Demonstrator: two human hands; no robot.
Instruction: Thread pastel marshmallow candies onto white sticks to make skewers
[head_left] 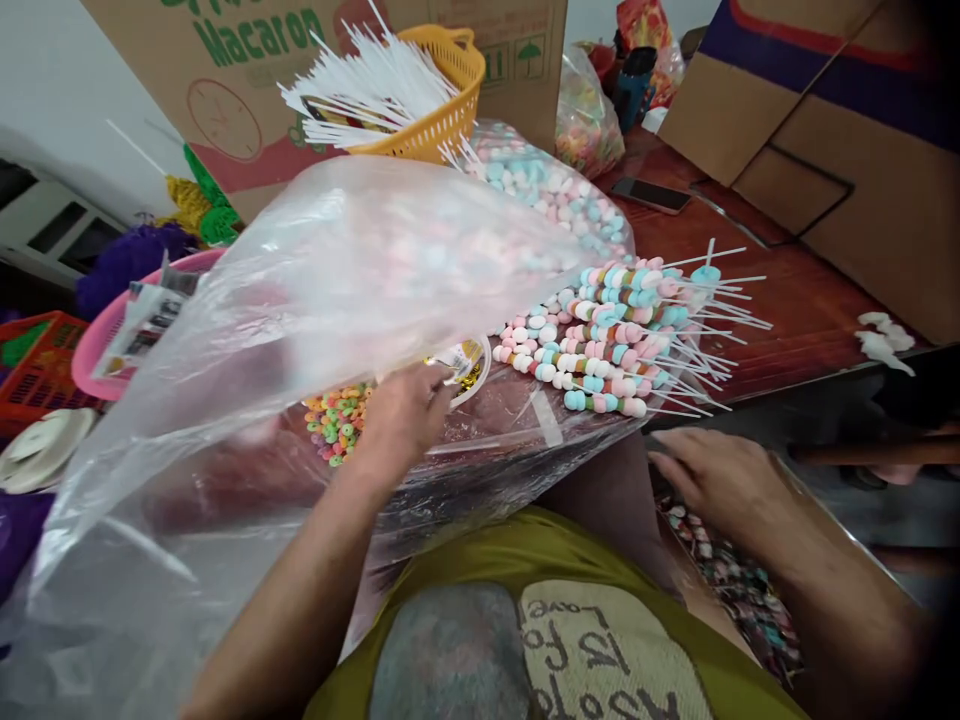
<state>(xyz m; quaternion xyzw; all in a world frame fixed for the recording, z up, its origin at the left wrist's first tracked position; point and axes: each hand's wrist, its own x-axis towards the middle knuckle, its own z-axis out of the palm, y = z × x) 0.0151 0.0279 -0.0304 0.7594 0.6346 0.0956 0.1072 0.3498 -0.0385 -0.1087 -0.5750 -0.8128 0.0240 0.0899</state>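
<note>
My left hand is at a round white tub holding shiny gold pieces and small printed packaging. Its fingers are bent together at the tub; whatever lies between them is hidden. Just left of it is a pile of colourful ring-shaped cereal. My right hand hangs past the table's edge, fingers stretched with the thumb apart, holding nothing visible. Below it, a box contains many dark wrapped pieces. Between the hands, skewers of pink, white and blue candies lie stacked, their white sticks pointing right.
A clear plastic sheet billows over the table's left side. Behind it are a bag of pastel candies and a yellow basket of white sticks. A phone and cardboard box are right, a pink basket left.
</note>
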